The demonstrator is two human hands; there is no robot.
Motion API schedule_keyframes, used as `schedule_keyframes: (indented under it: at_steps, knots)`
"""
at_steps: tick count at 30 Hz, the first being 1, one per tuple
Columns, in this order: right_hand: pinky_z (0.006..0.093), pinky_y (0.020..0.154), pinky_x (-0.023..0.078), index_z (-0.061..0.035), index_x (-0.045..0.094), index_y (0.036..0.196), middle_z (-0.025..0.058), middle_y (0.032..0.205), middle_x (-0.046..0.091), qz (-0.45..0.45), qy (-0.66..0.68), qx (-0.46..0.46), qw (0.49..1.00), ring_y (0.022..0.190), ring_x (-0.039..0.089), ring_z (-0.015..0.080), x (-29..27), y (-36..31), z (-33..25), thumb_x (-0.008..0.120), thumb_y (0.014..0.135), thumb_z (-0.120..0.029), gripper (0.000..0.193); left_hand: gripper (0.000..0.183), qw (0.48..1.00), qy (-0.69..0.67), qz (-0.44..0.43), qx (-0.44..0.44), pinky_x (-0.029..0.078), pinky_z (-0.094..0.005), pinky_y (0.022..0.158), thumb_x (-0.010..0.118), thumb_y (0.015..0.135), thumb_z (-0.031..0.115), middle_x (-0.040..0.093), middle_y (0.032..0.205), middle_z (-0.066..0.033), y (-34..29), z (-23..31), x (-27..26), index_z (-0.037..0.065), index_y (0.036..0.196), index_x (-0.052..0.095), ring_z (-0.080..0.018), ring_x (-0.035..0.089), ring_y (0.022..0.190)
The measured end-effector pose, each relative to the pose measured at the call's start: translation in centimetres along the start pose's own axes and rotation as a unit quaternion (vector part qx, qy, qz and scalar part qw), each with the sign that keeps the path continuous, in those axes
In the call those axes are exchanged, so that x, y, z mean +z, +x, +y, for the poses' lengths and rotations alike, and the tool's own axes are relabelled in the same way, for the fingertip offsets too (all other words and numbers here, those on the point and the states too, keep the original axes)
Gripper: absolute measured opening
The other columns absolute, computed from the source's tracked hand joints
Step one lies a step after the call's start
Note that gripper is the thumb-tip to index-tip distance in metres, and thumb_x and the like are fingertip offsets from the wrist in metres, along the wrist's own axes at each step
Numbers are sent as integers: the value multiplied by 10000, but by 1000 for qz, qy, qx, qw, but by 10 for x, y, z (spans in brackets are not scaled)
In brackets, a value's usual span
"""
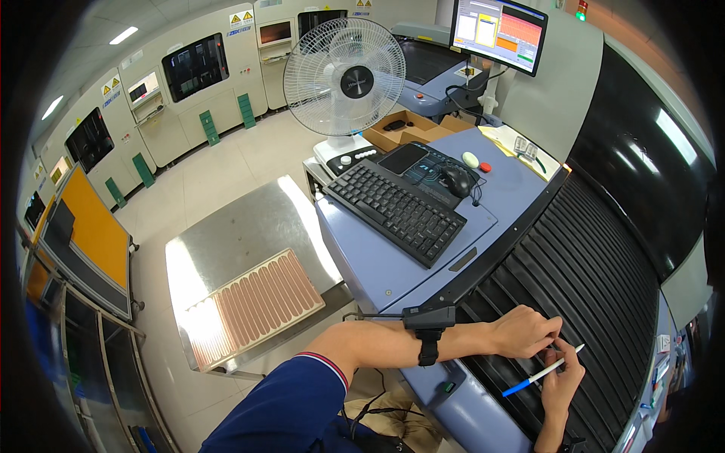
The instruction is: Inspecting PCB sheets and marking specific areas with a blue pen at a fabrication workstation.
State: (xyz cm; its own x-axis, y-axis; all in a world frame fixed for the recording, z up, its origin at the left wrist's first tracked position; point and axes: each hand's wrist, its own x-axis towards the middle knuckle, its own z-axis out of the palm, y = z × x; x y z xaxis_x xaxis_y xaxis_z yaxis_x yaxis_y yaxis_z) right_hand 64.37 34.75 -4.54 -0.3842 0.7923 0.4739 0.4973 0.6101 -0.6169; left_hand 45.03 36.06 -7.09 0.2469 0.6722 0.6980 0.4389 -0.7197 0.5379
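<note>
Over the black ribbed cover of the machine, my two hands meet at the fingertips. My left hand (525,332) is closed, with thumb and fingers drawn together. Whatever it may pinch is too small or hidden to name. Just below it, my right hand (563,377) grips a slim white pen with a blue end (533,377), which slants across the fingers. Its fingertips also touch near those of my left hand. A black device on a strap (428,332) sits around my left forearm.
A black keyboard (396,211) and mouse (457,181) lie on the blue machine top (359,260). Behind them stand a white fan (346,79) and a monitor (498,34). To the left, a copper-patterned panel (257,302) rests on a metal table (249,226).
</note>
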Motion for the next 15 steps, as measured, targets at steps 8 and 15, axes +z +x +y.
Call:
schedule_keyframes:
  at_steps: [8,15]
  knots:
    - [278,675,513,39,679,1134,68,674,638,-3,0,26,1000,668,646,122,-1,0,-1,633,925,31,214,122,1000,6,9,-4,520,-447,569,640,918,131,670,683,-143,0,2,-1,34,953,575,-374,672,636]
    - [313,737,564,44,666,1156,149,815,737,16,15,29,999,805,734,191,-10,4,11,610,966,-2,204,162,998,24,53,6,519,-445,565,681,893,158,659,667,-139,9,-3,-13,52,940,568,-363,674,634]
